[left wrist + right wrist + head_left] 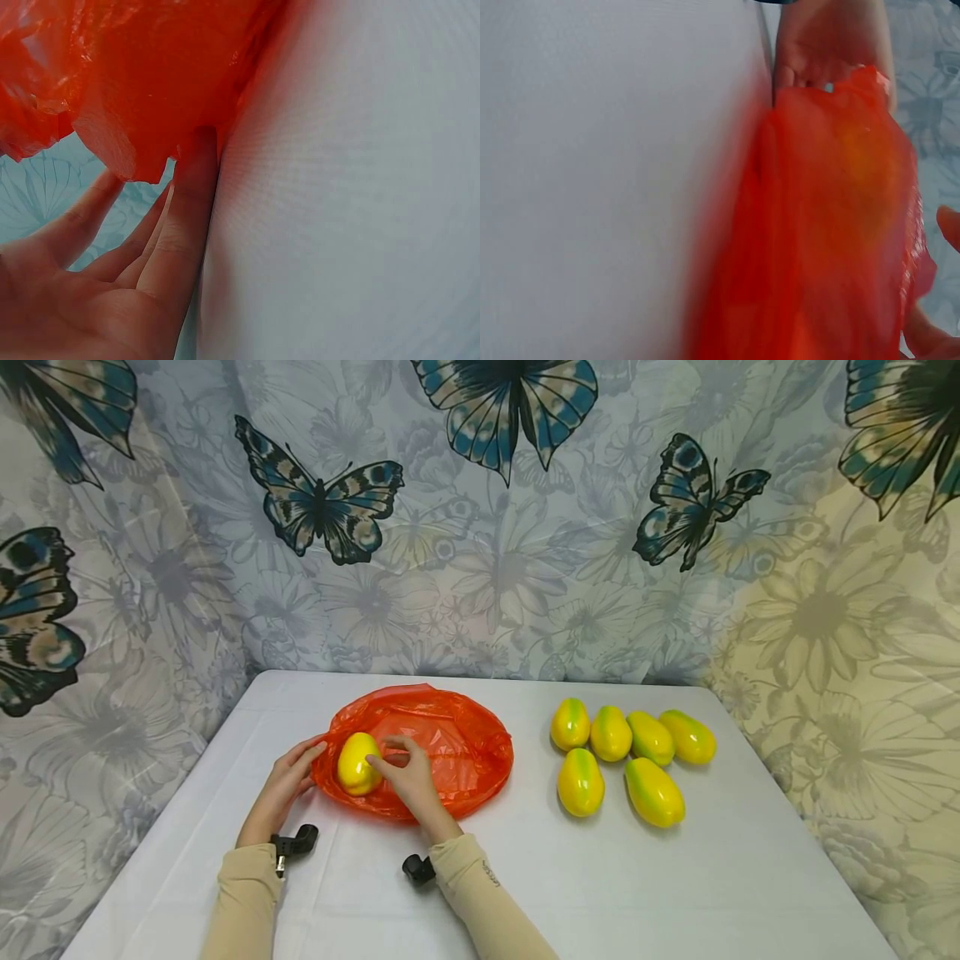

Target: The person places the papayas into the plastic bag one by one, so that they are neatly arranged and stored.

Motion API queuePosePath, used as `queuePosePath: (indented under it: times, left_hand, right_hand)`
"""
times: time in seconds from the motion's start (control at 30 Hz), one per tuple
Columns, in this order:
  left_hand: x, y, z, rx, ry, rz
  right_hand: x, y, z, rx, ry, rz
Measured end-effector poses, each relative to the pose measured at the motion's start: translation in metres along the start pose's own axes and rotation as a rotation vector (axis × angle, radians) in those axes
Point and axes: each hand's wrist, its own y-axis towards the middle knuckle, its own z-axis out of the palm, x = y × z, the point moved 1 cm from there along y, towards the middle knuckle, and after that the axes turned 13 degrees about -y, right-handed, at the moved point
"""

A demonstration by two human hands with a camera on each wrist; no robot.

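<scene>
A red plastic bag [465, 768] lies on the table with its mouth spread wide. Inside its left part sits a glossy yellow mango [358, 766], a blurred yellow patch through the plastic in the right wrist view. My left hand [288, 777] touches the bag's left rim, fingers stretched out; in the left wrist view the bag [157, 82] overlaps its fingertips. Over the bag's opening, my right hand [408, 777] has its thumb and fingers apart, their tips right at the mango's right side. Its thumb [949, 226] shows beyond the bag in the right wrist view.
Several yellow mangoes with green streaks, one of them a pear-shaped mango [654, 793], lie in two loose rows right of the bag. The white table [675, 893] backs onto a curtain [510, 593] printed with butterflies and flowers.
</scene>
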Motion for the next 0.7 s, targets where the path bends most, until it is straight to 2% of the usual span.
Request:
queuePosePath:
  times: [0.7]
  left_hand:
    - [-0.002,-0.001,0.002,0.003,0.000,-0.012]
  right_hand:
    - [0.000,0.003,-0.052,-0.112,0.031,-0.019]
